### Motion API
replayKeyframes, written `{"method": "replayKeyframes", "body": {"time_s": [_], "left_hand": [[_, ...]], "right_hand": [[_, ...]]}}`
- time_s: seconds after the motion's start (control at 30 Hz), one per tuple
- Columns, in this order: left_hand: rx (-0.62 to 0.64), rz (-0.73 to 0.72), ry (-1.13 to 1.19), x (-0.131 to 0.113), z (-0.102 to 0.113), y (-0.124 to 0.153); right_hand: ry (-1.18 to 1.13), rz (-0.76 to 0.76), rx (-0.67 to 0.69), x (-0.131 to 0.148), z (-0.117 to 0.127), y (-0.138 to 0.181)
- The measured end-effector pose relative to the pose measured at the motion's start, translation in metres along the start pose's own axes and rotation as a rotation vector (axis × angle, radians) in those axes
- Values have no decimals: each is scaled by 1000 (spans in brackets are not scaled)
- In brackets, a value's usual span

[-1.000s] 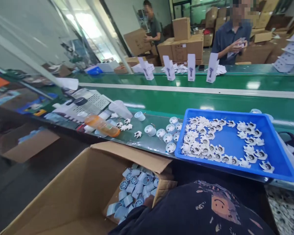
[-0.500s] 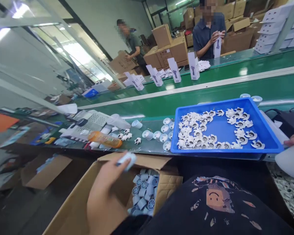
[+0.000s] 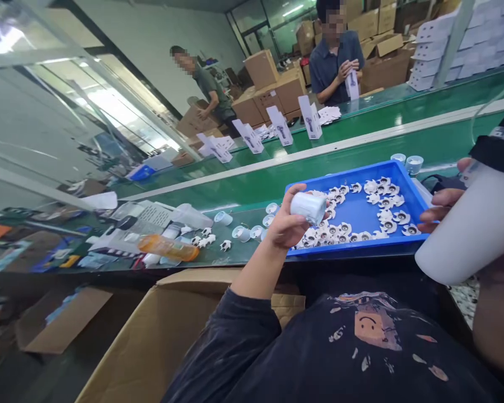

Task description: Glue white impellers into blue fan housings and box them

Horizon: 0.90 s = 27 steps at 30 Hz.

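One pale-blue cup (image 3: 308, 208), clamped in the left grip (image 3: 286, 222) by the left end of the blue tray (image 3: 358, 208), seems light, stiff, perhaps slippery, best held round its side; the right grip (image 3: 444, 200) wraps a white bottle (image 3: 470, 226)

Daylight glares, overexposed, through the windows (image 3: 105, 106); a lamp (image 3: 8, 40) glows at upper left. The green table (image 3: 252, 173) catches whitish reflections, the pale-blue cup (image 3: 308, 208) gleams, the floor (image 3: 63, 375) is dim. Wide-angle distortion stretches the blurry left edge.
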State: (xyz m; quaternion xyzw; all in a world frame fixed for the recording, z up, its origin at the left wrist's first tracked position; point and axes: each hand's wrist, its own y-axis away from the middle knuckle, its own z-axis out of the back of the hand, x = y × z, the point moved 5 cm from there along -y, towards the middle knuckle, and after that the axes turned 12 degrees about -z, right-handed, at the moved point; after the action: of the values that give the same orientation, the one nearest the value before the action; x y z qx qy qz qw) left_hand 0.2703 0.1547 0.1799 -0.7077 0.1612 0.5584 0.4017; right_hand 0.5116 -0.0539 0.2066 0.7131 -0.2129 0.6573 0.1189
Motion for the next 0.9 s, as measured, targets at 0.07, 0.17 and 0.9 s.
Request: {"method": "replayKeyframes", "body": {"time_s": [0.07, 0.17, 0.9], "left_hand": [[138, -38, -59, 1, -15, -7], [421, -159, -272, -2, -47, -9], [446, -259, -604, -20, -126, 20]], "right_hand": [[-180, -76, 44, 6, -4, 0], [-224, -50, 45, 29, -20, -3], [309, 270, 204, 55, -81, -30]]}}
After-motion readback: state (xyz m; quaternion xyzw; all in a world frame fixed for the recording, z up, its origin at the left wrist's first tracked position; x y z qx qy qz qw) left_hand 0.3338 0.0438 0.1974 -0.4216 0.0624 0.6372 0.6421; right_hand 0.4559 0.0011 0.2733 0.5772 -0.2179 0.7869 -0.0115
